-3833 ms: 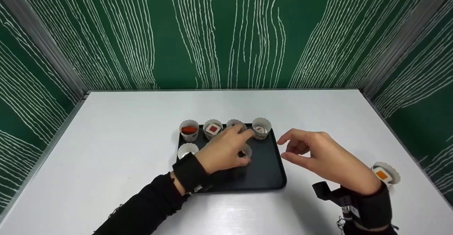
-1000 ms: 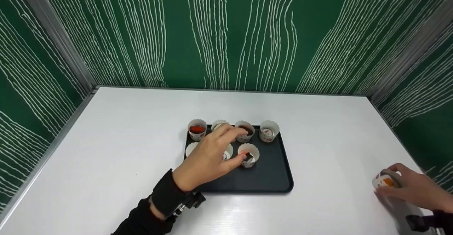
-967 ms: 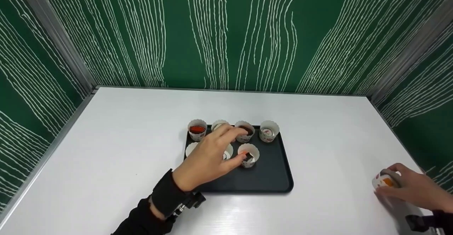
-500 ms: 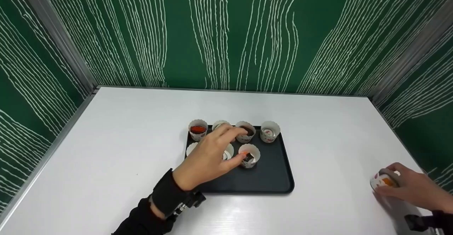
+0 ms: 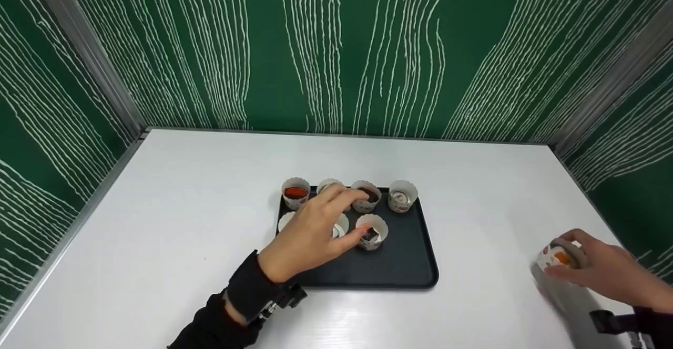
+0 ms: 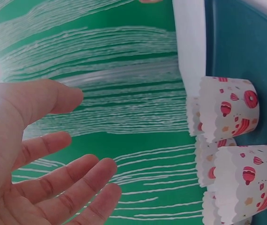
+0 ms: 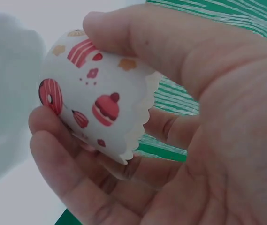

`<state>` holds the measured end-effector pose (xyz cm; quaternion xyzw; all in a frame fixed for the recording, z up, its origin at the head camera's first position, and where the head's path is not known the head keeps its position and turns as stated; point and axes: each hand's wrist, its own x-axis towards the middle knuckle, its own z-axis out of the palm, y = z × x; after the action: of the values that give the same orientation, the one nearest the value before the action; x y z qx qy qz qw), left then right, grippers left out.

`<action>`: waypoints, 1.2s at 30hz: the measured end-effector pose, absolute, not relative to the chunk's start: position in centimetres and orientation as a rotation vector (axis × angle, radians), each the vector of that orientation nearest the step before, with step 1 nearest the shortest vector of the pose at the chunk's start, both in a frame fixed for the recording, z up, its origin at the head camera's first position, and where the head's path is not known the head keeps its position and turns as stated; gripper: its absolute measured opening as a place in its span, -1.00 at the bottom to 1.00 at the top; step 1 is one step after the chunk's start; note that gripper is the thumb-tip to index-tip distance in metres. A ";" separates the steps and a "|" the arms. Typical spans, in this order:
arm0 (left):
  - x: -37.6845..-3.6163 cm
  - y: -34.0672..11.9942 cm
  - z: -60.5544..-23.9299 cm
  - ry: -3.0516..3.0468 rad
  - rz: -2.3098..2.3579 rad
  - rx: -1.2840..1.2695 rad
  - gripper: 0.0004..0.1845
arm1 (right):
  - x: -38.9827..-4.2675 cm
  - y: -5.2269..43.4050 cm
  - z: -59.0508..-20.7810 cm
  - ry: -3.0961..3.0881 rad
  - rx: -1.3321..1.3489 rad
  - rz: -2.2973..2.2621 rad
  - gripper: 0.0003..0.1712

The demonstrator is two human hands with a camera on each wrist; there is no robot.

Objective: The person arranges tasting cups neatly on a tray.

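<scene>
My right hand point(image 5: 604, 270) grips a white paper baking cup point(image 7: 100, 89) printed with cakes and donuts, thumb on one side and fingers on the other. Something orange point(image 5: 563, 258) shows inside it; a shadow falls on the table beneath. In the head view my left hand point(image 5: 315, 233) hovers above the black tray point(image 5: 394, 265), fingers loosely bent. The left wrist view shows that palm point(image 6: 34, 154) with nothing in it. Nearest to its thumb is a cup point(image 5: 372, 232) with a small dark and orange piece inside. Parts of several cups lie hidden behind this hand.
Along the tray's back edge stand cups, among them one with a red piece point(image 5: 296, 193), one with dark contents point(image 5: 366, 196) and one with a pale piece point(image 5: 403, 196). Green walls point(image 5: 368, 112) with white wavy lines border the white table point(image 5: 210, 181).
My right hand has reached the far-right cup, taken hold of it and moved it slightly left and away from me. Over the last second my left hand has stayed still above the tray.
</scene>
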<state>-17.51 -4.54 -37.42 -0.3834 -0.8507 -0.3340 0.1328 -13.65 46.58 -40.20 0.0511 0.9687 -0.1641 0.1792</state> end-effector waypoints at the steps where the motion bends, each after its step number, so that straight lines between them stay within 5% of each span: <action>1: -17.5 -4.6 -37.4 -2.469 -0.971 -1.112 -0.50 | -13.7 46.3 -40.0 2.744 0.141 -0.469 -0.06; 36: -17.5 -4.2 -37.6 -2.471 -0.985 -1.157 -0.50 | -16.0 31.1 -35.1 2.853 -0.428 -0.919 -0.35</action>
<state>-17.50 -4.17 -37.59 -0.3960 -0.8457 -0.3370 0.1200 -16.01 31.07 -35.15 -0.1413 0.9408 -0.3029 0.0567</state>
